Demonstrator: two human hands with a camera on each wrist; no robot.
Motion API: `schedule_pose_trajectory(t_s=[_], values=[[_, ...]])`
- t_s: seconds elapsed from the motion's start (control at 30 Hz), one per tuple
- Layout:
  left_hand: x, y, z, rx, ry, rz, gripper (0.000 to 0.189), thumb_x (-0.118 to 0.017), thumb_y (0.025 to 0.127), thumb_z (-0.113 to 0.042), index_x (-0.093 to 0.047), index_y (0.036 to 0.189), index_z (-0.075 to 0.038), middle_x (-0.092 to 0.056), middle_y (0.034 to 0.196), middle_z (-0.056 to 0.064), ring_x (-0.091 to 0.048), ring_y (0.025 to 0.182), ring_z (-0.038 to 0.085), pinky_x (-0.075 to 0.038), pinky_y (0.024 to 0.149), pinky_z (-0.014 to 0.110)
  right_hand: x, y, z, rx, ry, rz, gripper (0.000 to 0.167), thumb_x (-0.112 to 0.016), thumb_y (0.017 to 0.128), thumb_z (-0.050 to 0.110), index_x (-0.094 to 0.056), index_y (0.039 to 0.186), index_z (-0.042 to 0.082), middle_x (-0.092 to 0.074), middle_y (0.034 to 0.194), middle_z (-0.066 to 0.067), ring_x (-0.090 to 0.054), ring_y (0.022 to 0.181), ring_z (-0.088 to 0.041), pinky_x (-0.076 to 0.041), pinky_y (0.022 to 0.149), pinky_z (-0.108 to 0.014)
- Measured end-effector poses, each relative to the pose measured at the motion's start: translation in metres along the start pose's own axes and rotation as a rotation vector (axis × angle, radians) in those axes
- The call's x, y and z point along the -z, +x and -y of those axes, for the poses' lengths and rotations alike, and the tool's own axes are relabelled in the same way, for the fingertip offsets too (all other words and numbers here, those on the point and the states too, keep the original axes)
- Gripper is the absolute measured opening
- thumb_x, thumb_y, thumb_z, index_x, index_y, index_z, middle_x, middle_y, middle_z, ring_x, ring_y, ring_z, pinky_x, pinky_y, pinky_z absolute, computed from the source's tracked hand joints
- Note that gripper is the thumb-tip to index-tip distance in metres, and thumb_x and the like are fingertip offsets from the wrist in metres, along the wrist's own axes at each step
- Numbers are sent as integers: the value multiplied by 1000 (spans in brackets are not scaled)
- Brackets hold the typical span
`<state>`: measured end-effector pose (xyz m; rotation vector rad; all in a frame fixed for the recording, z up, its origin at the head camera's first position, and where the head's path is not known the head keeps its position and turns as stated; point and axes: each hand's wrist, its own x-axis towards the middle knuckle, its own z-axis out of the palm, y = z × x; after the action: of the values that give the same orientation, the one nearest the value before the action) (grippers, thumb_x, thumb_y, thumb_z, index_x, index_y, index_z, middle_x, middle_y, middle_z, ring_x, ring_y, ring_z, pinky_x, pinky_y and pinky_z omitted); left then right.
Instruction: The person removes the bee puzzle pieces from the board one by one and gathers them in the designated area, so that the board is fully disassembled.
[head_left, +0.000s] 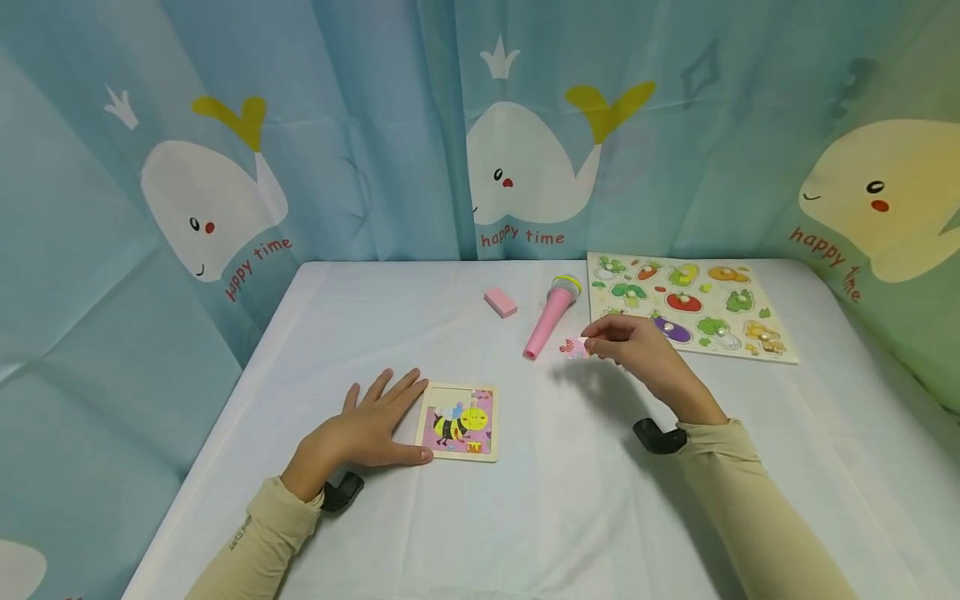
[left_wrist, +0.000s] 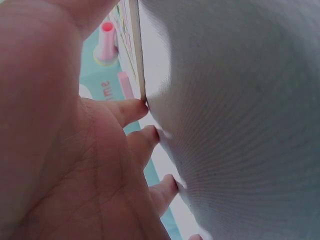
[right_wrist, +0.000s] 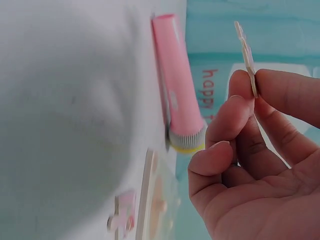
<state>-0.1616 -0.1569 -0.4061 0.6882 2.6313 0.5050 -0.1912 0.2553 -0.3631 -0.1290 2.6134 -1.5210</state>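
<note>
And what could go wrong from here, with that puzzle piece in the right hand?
The right hand pinches the puzzle piece near one end, so it could slip and drop near the pink microphone.
A loose second piece lies beside the vegetable board, where it might be knocked or overlooked.
The left hand touches only the left side of the bee puzzle, so its free right side might swing if pushed.

On table [head_left: 525,533]: framed puzzle [head_left: 459,427]; from it, left hand [head_left: 371,429] touching at 9 o'clock; block [head_left: 500,303], 1 o'clock; microphone [head_left: 550,318], between 1 and 2; right hand [head_left: 645,357] with held piece [head_left: 576,348], 2; board [head_left: 712,306], 2, farther out; loose piece [right_wrist: 125,216] near board.
</note>
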Motion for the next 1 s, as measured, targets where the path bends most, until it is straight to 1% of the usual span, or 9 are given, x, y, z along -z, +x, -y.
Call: schedule_pose_trajectory(t_s=[0.03,0.17,0.27,0.4,0.53,0.77,1.0], values=[[0,0,0,0,0,-1,108,-79,91,-58,-25,172,-10,-15,179,11,-2,162,45,1,119,78,3,-1,-1,-4,0,-3,29,-71,105,19,-71,126,-1,-73,101,-6,-63,98,-27,-51,77,-35],[0,0,1,-1,-3,-6,109,-80,91,-58,-25,172,-10,-15,179,11,-2,162,45,2,119,78,11,-3,-5,-3,41,-8,30,-70,105,16,-69,128,-4,-70,98,-5,-59,85,-23,-50,68,-33],[0,1,2,-10,-17,-11,108,-80,91,-57,-25,171,-10,-15,178,12,-2,162,46,2,118,78,16,-5,-9,-9,46,-17,31,-70,105,15,-68,128,-5,-68,97,-4,-58,80,-22,-50,68,-34],[0,0,1,-14,-28,-7,108,-80,91,-57,-25,171,-10,-15,179,12,-2,162,46,3,118,78,23,-6,-14,-26,7,-49,31,-70,105,16,-68,127,-5,-70,101,-2,-65,85,-19,-53,75,-33],[1,-2,0,-17,-34,-8,108,-80,91,-56,-26,171,-8,-15,178,13,-3,162,47,3,118,79,30,-6,-20,-32,-23,-73,31,-69,105,16,-69,128,-5,-72,104,0,-67,89,-17,-52,77,-32],[2,-3,-3,-11,-33,-9,108,-81,91,-56,-26,171,-9,-16,178,13,-3,162,47,2,118,79,40,-8,-32,-57,-77,-107,31,-67,106,16,-68,128,-5,-72,101,-1,-63,92,-21,-50,75,-32],[1,-2,-4,-5,-29,-6,108,-81,90,-56,-26,171,-9,-16,178,13,-3,162,47,3,118,79,50,-11,-41,-136,-103,-130,35,-64,108,18,-65,134,-5,-71,105,-3,-58,95,-26,-50,77,-32]])
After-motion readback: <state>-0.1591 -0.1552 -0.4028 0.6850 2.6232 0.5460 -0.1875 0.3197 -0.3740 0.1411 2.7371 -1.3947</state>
